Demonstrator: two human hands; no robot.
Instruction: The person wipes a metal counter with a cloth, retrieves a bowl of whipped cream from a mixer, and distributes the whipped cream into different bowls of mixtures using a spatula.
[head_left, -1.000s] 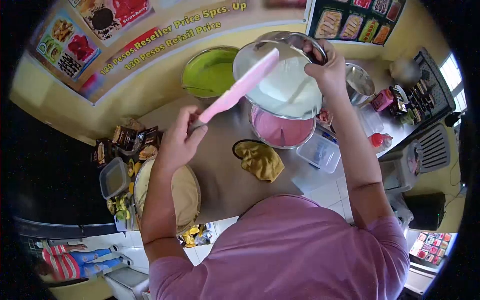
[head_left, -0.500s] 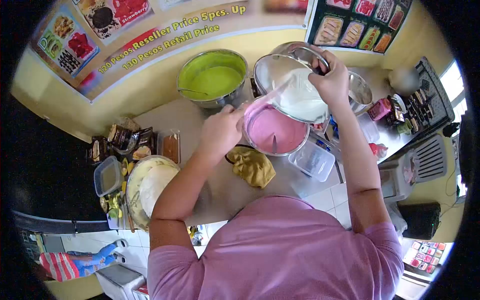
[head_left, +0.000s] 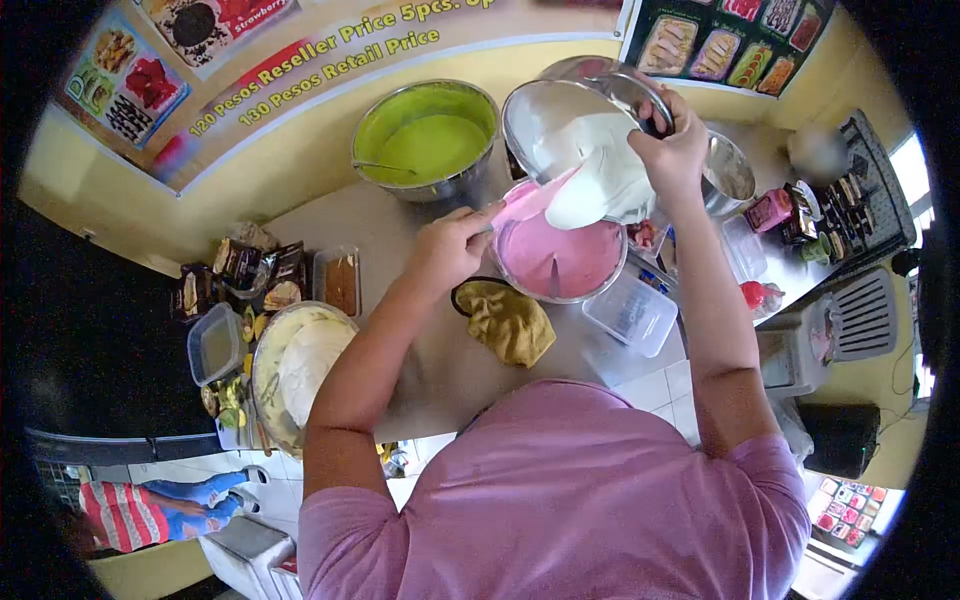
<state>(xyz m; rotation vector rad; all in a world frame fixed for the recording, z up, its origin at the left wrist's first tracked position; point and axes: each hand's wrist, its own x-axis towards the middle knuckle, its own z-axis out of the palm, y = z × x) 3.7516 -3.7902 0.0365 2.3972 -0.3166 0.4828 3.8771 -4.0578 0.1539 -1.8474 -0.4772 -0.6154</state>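
Observation:
My right hand (head_left: 672, 150) grips the handle of a steel pot (head_left: 545, 125), tilted over a bowl of pink mixture (head_left: 575, 262). White cream (head_left: 598, 178) hangs over the pot's lower rim above the pink. My left hand (head_left: 452, 245) is closed round the handle of a pink spatula (head_left: 530, 198), whose blade touches the cream at the pot's mouth. A dark utensil stands in the pink mixture. Just below the bowl lies a mustard cloth (head_left: 508, 322).
A pot of green mixture (head_left: 425, 145) stands at the back. Left are a bowl of pale cream (head_left: 308, 370), a brown loaf container (head_left: 341, 285) and wrapped packs. Right are a clear container (head_left: 630, 312), another steel pot (head_left: 730, 170) and a red-capped bottle (head_left: 755, 294). A person (head_left: 135, 515) is at lower left.
The spatula has moved from above the pot to its mouth, with my left hand further right. The pot is tipped more, and white cream has slid out over its rim.

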